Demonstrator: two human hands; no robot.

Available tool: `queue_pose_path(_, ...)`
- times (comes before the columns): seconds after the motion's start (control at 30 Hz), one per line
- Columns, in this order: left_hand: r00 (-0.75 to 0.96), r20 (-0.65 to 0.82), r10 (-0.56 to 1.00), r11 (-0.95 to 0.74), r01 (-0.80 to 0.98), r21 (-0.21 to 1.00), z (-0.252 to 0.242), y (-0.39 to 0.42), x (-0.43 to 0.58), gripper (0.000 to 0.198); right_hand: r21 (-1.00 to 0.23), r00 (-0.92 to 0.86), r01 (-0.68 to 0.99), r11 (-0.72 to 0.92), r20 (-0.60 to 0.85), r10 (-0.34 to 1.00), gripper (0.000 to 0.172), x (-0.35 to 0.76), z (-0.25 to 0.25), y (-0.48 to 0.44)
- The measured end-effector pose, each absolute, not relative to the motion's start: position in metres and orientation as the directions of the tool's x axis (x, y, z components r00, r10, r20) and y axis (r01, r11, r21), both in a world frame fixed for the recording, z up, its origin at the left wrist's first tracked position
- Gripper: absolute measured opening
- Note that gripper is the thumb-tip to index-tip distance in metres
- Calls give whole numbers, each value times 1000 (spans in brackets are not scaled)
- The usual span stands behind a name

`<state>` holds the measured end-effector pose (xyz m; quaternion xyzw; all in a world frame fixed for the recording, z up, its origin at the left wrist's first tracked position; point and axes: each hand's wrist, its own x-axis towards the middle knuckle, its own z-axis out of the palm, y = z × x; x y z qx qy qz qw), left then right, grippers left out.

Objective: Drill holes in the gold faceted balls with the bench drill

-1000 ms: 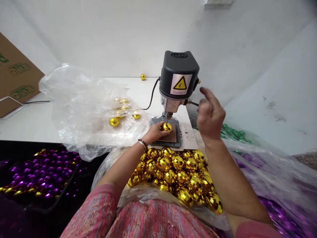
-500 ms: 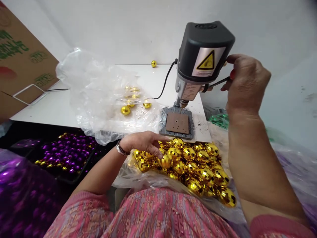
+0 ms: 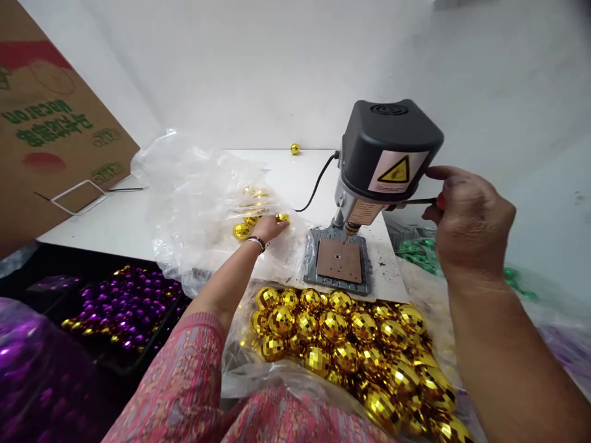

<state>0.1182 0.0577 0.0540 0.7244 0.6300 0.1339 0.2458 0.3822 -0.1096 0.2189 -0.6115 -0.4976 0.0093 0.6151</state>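
Observation:
My left hand reaches over the clear plastic bag, its fingers closed at a shiny gold faceted ball. Other gold balls lie close beside it, some under the plastic film. At the right, my right hand is closed around the red-tipped feed lever of a small bench drill press. The bit points down above a brown board with a small hole, and no ball sits there. A heap of gold faceted balls lies in front of me.
A cardboard box leans at the left. Below it, a black crate holds purple balls. A single gold ball rests by the wall. Green balls lie right of the white table, and a power cord runs across it.
My left hand has moved from the gold heap forward to the balls on the plastic bag. My right hand stays on the lever. The view has tilted upward.

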Motion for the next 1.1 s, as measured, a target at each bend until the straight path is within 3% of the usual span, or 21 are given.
queue_pose_path(0.23,145,-165,976,-43,862,506,56,46,122,21,-756,502,615,226,596,626,46,380,217,-114)
queue_pose_path(0.3,193,-189,963,-54,823,565,67,32,109,25,-748,492,620,238,607,624,47,379,216,-114)
queue_pose_path(0.37,288,-251,924,2,654,757,80,14,96,31,-737,482,628,251,621,618,48,378,215,-113)
queue_pose_path(0.43,415,-294,861,151,343,927,91,-3,91,36,-725,474,633,269,639,606,47,378,214,-113)
queue_pose_path(0.53,537,-310,785,322,74,944,100,-24,104,40,-708,459,635,310,668,585,43,379,212,-113)
queue_pose_path(0.7,554,-364,749,378,94,921,91,-41,162,38,-682,414,644,347,692,591,39,384,210,-111)
queue_pose_path(1.1,468,-331,819,238,248,939,66,-42,208,54,-660,329,665,349,679,657,44,390,209,-113)
